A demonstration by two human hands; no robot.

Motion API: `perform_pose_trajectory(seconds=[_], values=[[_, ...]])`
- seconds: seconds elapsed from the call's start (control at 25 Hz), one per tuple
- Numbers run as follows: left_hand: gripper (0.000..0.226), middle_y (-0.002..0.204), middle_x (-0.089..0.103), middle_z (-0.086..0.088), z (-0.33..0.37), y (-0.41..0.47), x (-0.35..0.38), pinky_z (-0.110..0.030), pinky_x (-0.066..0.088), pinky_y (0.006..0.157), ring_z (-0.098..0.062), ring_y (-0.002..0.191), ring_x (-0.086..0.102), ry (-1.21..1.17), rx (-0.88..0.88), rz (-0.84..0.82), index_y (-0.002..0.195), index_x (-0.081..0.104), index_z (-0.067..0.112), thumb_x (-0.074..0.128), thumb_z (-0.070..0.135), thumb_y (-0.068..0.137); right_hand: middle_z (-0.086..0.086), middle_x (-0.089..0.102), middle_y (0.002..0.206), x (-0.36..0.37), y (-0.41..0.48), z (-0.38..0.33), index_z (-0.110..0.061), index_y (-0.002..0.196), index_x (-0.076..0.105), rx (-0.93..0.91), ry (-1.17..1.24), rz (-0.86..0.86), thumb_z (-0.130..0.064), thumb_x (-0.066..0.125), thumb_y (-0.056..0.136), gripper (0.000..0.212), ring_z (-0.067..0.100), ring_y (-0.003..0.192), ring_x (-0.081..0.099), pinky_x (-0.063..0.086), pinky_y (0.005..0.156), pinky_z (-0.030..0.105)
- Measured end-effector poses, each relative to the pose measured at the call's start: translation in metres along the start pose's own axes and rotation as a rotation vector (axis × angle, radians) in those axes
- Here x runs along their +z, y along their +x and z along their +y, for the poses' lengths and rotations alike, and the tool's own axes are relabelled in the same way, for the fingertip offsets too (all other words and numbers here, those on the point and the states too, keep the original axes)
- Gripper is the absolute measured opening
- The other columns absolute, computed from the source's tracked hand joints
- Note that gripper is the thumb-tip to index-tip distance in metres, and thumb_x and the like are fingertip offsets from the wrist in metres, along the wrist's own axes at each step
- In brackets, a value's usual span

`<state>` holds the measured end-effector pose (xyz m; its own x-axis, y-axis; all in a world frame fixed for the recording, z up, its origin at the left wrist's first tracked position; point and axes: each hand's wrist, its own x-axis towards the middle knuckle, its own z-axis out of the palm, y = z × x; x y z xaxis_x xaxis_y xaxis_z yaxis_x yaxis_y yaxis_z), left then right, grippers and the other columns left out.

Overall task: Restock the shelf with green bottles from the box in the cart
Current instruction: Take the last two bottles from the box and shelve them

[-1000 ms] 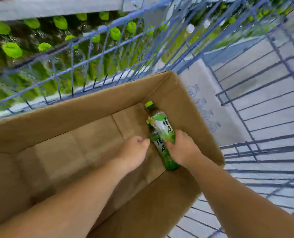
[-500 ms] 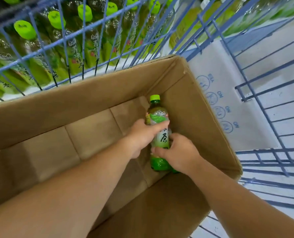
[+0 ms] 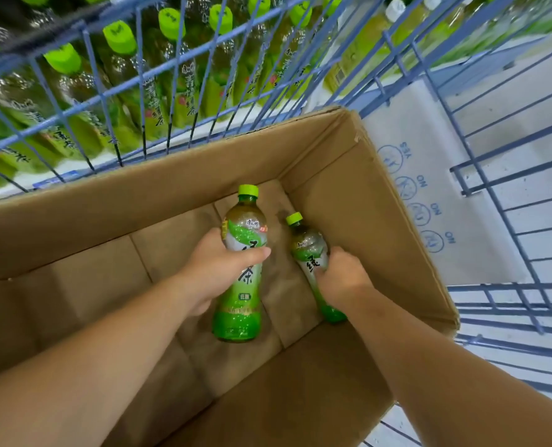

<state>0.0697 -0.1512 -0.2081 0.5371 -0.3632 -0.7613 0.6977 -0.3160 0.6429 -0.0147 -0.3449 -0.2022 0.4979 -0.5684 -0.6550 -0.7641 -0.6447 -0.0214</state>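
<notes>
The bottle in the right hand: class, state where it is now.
Head view, right of centre: the bottle is inside the cardboard box near its far right corner, gripped by the right hand, beside the second bottle in the left hand.

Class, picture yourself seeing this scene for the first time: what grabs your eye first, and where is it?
The left hand grips a green bottle mid-box, while the right hand grips a second bottle near the right wall of the cardboard box. Beyond the blue cart wires, rows of green-capped shelf bottles fill the top left.
</notes>
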Motion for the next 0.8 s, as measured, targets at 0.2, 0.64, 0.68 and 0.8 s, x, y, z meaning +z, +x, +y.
perform_pose_trajectory(seconds=[0.2, 0.64, 0.68, 0.8], values=[[0.051, 0.096, 0.075, -0.002, -0.019, -0.005, -0.002, -0.035, 0.060, 0.073, -0.019, 0.084, 0.074, 0.008, -0.055, 0.008, 0.108, 0.064, 0.019, 0.091, 0.028, 0.066, 0.011, 0.053, 0.126, 0.017, 0.008, -0.003, -0.008, 0.126, 0.054, -0.011, -0.060, 0.014, -0.047, 0.075, 0.082, 0.063, 0.029, 0.117, 0.055, 0.046, 0.099, 0.038], [0.066, 0.095, 0.073, -0.008, -0.029, -0.014, -0.017, -0.048, 0.061, 0.079, -0.024, 0.084, 0.073, 0.125, -0.116, 0.002, 0.107, 0.063, 0.018, 0.087, 0.033, 0.047, 0.003, 0.059, 0.101, 0.018, 0.001, -0.009, -0.016, 0.108, 0.051, 0.069, 0.197, -0.131, -0.028, 0.082, 0.071, 0.049, 0.023, 0.090, 0.060, 0.048, 0.076, 0.032], [0.067, 0.095, 0.073, -0.009, -0.027, -0.014, -0.019, -0.048, 0.061, 0.078, -0.025, 0.084, 0.073, 0.151, -0.110, -0.004, 0.106, 0.064, 0.017, 0.085, 0.033, 0.045, 0.004, 0.063, 0.097, 0.016, -0.004, -0.012, -0.015, 0.101, 0.056, 0.081, 0.299, -0.144, -0.029, 0.082, 0.069, 0.044, 0.022, 0.086, 0.063, 0.052, 0.074, 0.034], [0.067, 0.095, 0.072, -0.013, -0.017, -0.023, -0.026, -0.046, 0.062, 0.073, -0.027, 0.082, 0.073, 0.173, -0.103, -0.019, 0.107, 0.062, 0.014, 0.082, 0.026, 0.045, 0.011, 0.073, 0.089, 0.010, -0.030, -0.027, -0.013, 0.089, 0.070, 0.097, 0.593, -0.162, -0.028, 0.080, 0.066, 0.029, 0.028, 0.080, 0.072, 0.062, 0.077, 0.044]])
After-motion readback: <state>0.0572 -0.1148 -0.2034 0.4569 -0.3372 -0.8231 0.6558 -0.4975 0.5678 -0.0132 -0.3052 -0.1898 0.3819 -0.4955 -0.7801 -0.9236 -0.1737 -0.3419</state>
